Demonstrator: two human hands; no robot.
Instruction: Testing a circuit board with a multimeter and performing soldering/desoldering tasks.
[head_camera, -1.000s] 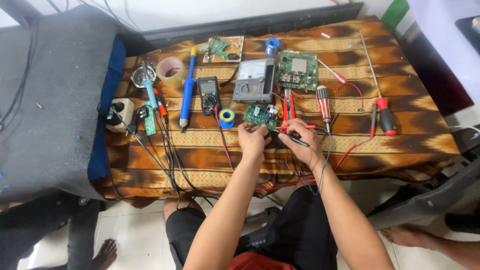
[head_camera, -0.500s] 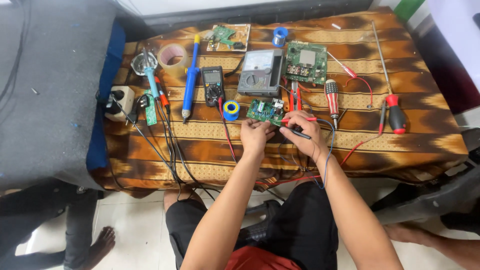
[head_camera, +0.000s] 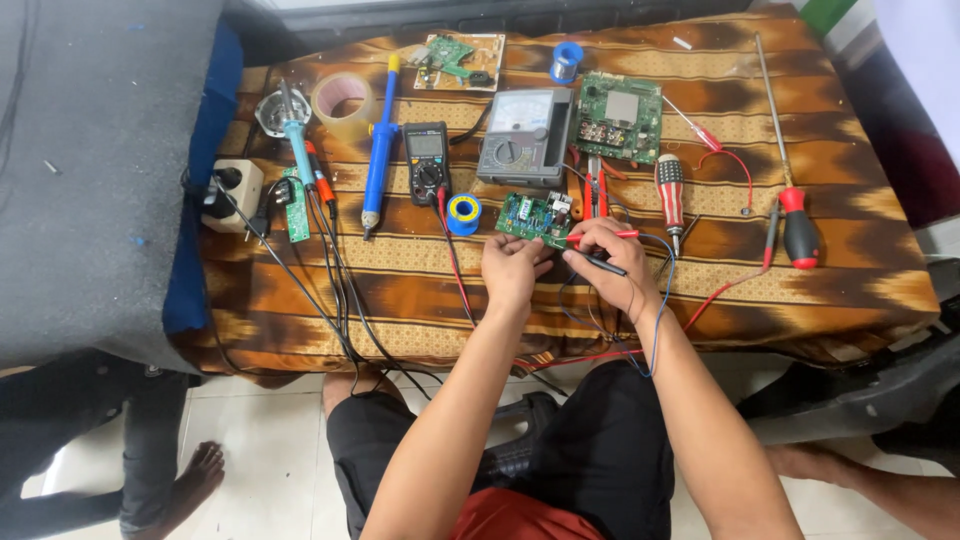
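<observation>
Board (head_camera: 533, 217) btwn hands, touching L hand (head_camera: 513, 265).

Tape roll (head_camera: 343, 97) (beside blue iron (head_camera: 379, 160))

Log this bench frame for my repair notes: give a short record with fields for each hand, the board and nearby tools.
left hand: rests at the near edge of the small green circuit board
right hand: grip on red and black test probes
board: flat on the brown patterned cloth
nearby: solder spool, black digital multimeter, grey analog meter, red-striped screwdriver
</observation>
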